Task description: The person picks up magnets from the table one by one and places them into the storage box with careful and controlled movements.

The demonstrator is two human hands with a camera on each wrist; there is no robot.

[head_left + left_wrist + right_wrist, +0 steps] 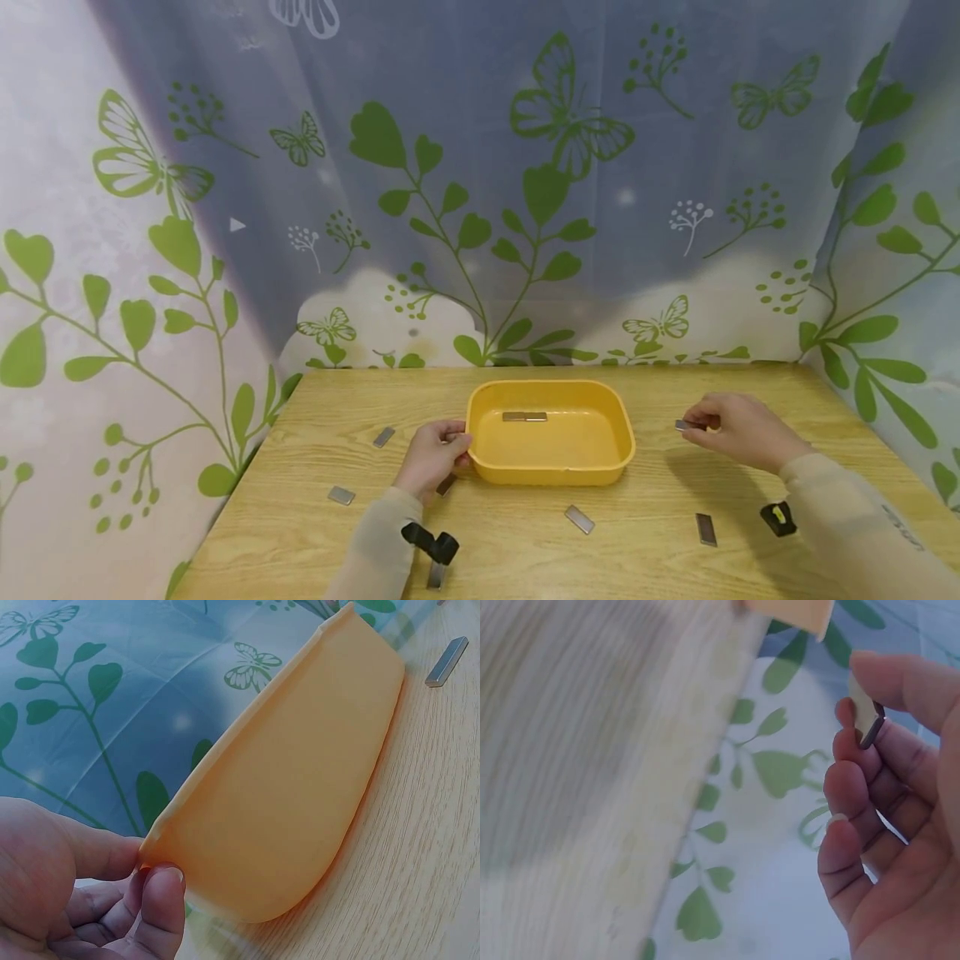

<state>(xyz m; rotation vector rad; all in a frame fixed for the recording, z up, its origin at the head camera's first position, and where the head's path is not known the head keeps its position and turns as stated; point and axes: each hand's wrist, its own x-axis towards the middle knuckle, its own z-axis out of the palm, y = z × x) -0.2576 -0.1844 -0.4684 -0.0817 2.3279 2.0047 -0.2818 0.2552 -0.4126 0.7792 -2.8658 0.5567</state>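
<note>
My left hand (433,457) pinches the left rim of a yellow plastic basin (555,477). In the left wrist view, thumb and fingers of the left hand (82,885) grip the corner of the basin (285,772). Two small metal blocks (513,417) lie end to end inside it. To the right of the basin, my right hand (738,425) holds a small silver metal block (682,425) above the table. The right wrist view has this block (867,724) between thumb and fingertips, the other fingers of the right hand (900,780) curled below.
Several more metal blocks lie scattered on the wooden table (637,567): one block (384,437) left of the basin, another (580,519) in front, another (706,530) at the right. One block (437,575) is partly hidden by the left wrist. A patterned curtain (450,208) hangs behind.
</note>
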